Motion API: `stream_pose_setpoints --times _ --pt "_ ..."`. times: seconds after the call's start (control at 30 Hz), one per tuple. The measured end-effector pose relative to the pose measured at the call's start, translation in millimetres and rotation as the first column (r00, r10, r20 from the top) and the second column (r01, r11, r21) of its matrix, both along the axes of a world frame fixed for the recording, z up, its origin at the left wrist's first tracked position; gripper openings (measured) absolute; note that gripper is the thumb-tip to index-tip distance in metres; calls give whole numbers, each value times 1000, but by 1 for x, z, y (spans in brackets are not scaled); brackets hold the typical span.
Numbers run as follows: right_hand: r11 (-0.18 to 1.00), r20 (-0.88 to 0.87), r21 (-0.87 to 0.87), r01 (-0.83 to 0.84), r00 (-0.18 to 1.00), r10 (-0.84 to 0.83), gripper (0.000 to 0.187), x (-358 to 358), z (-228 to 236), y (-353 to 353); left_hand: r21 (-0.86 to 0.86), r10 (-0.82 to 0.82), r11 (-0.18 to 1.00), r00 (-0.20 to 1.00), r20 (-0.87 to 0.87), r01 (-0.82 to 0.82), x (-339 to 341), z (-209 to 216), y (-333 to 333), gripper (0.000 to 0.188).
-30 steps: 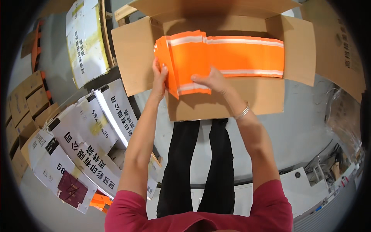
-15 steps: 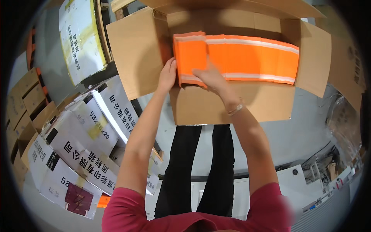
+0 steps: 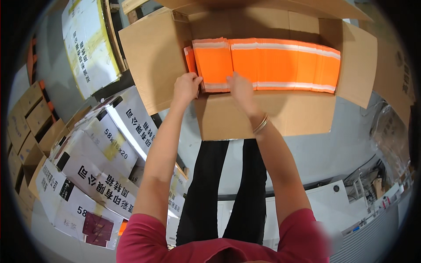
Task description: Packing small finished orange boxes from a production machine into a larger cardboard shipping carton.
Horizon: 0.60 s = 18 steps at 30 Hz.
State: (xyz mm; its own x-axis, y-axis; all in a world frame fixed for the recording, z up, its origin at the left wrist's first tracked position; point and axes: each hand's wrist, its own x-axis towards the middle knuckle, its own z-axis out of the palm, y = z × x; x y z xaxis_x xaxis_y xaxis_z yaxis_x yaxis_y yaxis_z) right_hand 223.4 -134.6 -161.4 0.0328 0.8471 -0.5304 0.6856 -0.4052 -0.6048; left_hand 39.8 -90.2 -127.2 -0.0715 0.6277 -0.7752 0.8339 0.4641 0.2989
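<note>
At upper centre, the row of orange, white-striped pieces (image 3: 280, 65) lies in an open cardboard box (image 3: 263, 116). The left hand (image 3: 187, 89) curls at its left end, the right hand (image 3: 242, 91) at its near edge; I cannot tell whether either grips. Squaring the row seems underway; next calls for even pressure.

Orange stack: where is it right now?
In the head view, the orange stack lies inside the open carton, upper centre to right, with the left hand at its left end and the right hand at its near edge.
</note>
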Motion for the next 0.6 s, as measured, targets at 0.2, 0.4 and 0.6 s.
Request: stream_pose_setpoints --times 0.2,0.4,0.6 --pt "965 -20 -223 -134 991 133 35 21 24 17 365 -189 889 948 -257 276 18 3 32 26" --pt "969 24 -55 -240 970 241 34 6 -15 3 432 -530 780 845 69 454 27 -57 124 35" --pt "953 -14 -12 -302 953 302 29 16 -22 -16 301 -603 741 792 -95 600 32 -55 91 52"
